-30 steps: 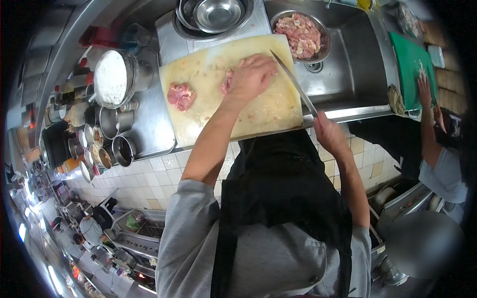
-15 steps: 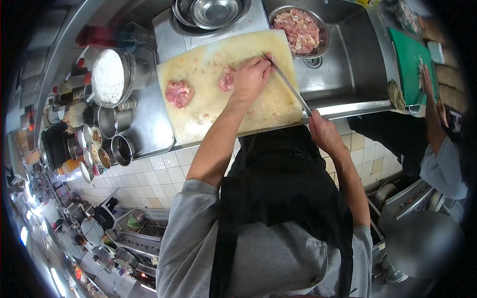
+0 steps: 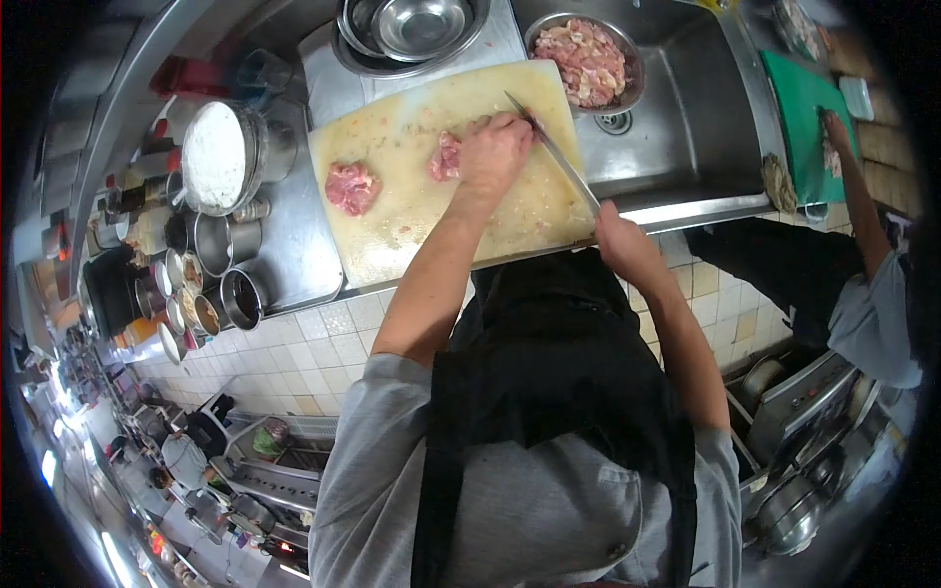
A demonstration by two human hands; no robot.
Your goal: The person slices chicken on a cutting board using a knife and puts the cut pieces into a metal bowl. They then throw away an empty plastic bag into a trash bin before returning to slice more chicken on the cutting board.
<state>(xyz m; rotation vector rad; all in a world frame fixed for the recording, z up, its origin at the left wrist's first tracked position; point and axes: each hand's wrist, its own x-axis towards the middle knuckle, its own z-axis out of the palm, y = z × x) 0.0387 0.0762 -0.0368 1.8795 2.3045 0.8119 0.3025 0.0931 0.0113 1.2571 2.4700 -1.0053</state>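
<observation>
My left hand (image 3: 496, 153) is closed with curled fingers over a piece of raw meat (image 3: 444, 158), which shows at the hand's left side on the pale cutting board (image 3: 392, 235). My right hand (image 3: 625, 245) is wrapped round the handle of a long knife (image 3: 562, 161). The blade slants up and left across the board, its edge close beside my left fingertips, near a small bit of meat. A second raw piece (image 3: 352, 188) lies flat at the board's left. What lies beneath my left palm is hidden.
A metal bowl of cut meat (image 3: 582, 64) stands by the sink (image 3: 686, 127). Nested bowls (image 3: 421, 27) are behind the board. Left are a bowl of white powder (image 3: 215, 157) and several pots. A co-worker's hand (image 3: 837, 129) is at a green board (image 3: 799, 108).
My right hand and the knife have moved left and slightly up. My left hand's fingers have curled in more. The co-worker's hand has shifted up at the green board.
</observation>
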